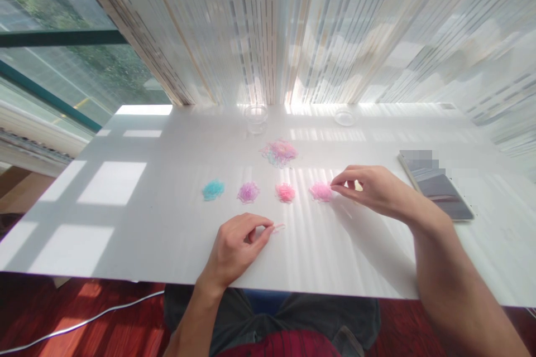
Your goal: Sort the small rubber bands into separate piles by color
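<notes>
My left hand [240,242] is closed in a pinch on a few pale pink rubber bands [278,228], low over the table's near side. At the right edge of a light pink pile of rubber bands [320,192], the fingertips of my right hand [362,187] are pinched together; whatever is between them is too small to make out. Left of that pile, in a row, lie a coral-pink pile [285,193], a purple pile [248,192] and a teal pile [213,190]. Behind the row sits a mixed-colour pile of rubber bands [280,153].
A clear round container [255,118] stands at the back of the white table [167,234], with a clear lid-like disc [345,117] to its right. A phone [438,185] lies beyond my right forearm. Striped curtains [268,28] hang along the far edge.
</notes>
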`<state>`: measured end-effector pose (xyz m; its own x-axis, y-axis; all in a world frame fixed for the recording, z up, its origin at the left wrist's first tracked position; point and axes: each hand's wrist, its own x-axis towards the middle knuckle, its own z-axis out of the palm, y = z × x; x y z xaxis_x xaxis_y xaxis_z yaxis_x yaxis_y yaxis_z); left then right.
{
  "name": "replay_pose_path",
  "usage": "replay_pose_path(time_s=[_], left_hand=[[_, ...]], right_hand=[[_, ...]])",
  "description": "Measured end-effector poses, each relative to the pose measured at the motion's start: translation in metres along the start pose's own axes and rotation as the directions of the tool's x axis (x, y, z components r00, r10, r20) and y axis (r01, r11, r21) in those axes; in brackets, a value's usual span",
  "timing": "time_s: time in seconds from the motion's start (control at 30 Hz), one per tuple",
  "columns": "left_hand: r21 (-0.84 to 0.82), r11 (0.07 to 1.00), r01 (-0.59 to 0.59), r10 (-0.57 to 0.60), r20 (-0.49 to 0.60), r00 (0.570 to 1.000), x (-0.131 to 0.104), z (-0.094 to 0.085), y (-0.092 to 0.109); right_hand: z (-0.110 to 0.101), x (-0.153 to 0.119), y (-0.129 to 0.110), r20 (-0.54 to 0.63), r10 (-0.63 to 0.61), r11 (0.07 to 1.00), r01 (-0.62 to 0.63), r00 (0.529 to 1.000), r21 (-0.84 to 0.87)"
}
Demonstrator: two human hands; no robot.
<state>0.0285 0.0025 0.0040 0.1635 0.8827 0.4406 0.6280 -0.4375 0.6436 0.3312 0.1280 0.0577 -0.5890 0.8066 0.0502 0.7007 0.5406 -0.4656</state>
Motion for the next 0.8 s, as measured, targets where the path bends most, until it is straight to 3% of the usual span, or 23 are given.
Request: replay_pose_path(time_s=[0.8], left_hand=[[-0.01,1.0,0.001,-0.001,0.011,1.0,-0.0001,0.0005,0.0001]], right_hand=[[0.0027,0.0029,-0.0055,0.038,0.077,0.997,-0.076,0.996,-0.008]])
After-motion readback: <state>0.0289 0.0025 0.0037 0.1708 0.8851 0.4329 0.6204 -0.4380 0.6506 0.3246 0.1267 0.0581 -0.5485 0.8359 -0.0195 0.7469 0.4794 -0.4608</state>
